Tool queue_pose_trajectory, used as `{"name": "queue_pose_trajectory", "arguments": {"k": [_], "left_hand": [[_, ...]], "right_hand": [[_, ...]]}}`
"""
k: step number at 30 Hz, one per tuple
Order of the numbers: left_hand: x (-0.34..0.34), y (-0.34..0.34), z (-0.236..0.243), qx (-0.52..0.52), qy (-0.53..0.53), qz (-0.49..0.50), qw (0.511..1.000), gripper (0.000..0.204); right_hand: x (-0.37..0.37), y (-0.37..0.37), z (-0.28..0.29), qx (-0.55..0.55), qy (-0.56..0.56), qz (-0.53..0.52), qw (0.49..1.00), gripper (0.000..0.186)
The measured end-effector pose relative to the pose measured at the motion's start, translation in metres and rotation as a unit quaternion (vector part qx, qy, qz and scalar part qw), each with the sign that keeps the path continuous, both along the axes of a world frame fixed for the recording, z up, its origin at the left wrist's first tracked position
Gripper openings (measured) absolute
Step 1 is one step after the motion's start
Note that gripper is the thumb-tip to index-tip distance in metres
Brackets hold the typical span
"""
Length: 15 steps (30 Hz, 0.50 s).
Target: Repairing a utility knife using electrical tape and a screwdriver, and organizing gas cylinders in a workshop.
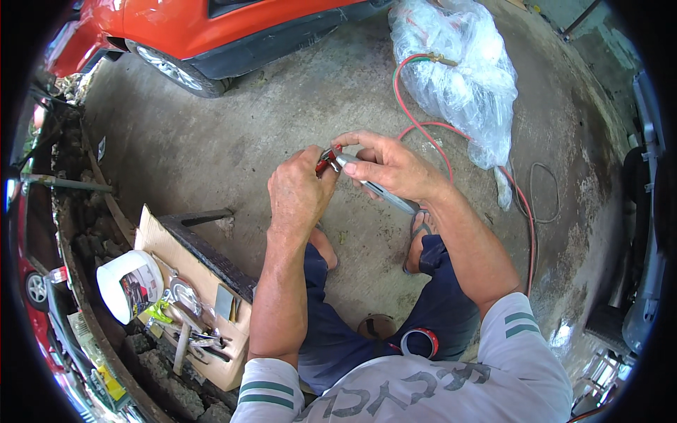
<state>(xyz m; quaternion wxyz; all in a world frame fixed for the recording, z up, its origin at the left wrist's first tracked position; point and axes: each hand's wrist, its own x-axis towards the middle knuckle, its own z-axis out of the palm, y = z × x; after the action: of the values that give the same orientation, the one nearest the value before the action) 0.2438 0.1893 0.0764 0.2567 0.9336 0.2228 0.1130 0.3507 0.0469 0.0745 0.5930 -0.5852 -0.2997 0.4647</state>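
Note:
My left hand point(300, 185) is closed on a small red piece point(324, 162) with shiny metal parts, held in front of me above the floor. My right hand point(391, 166) grips a long silver-grey tool point(384, 196), whose exact kind I cannot make out. The tool's narrow end touches or nearly touches the red piece, and the fingertips of both hands come close together there. Fingers cover much of the red piece. On my lap rests a ring-shaped roll with a red edge point(432, 343).
At my left a board point(233, 331) carries a white bucket point(106, 289), a hammer point(181, 349) and several small tools. A red car point(169, 28) stands ahead. Clear plastic sheeting point(458, 84) lies front right, with a torch point(443, 60) and red hose point(405, 92) on it.

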Motion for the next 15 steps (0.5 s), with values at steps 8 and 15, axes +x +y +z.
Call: {"name": "queue_pose_trajectory", "arguments": {"k": [8, 15], "left_hand": [[-0.001, 0.003, 0.001, -0.026, 0.017, -0.002, 1.000, 0.023], [-0.002, 0.008, 0.011, -0.162, -0.045, -0.031, 0.985, 0.037]], "right_hand": [[0.000, -0.001, -0.002, 0.003, 0.006, 0.000, 1.000, 0.040], [0.008, -0.008, -0.005, 0.031, 0.107, 0.013, 0.994, 0.039]]}}
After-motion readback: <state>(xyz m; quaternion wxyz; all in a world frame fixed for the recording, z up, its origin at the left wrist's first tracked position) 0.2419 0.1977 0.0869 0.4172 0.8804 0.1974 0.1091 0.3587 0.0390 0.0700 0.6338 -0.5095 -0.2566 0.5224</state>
